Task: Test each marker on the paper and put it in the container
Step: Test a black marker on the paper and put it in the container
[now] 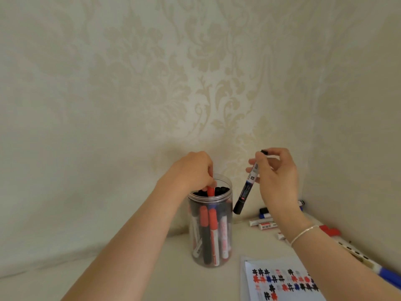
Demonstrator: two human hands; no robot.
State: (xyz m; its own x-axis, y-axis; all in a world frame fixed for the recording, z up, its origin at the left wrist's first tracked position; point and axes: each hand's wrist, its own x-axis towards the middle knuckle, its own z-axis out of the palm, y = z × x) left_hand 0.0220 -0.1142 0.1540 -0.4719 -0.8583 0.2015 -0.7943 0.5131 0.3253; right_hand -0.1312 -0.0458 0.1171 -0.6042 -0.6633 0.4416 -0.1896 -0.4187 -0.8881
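We see the left hand (193,170) over the mouth of the clear container (210,224), its fingers pinching the red marker (210,191) that stands among the markers already inside. The right hand (276,179) pinches a black-capped marker (247,185) near its top, hanging cap down just beside the container's rim. The paper (282,281), covered in red, blue and black test marks, lies on the surface (152,279) at the lower right, with loose markers (263,222) behind it.

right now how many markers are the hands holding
2: the left hand grips a red-capped marker in the container; the right hand holds a black-capped marker beside it.
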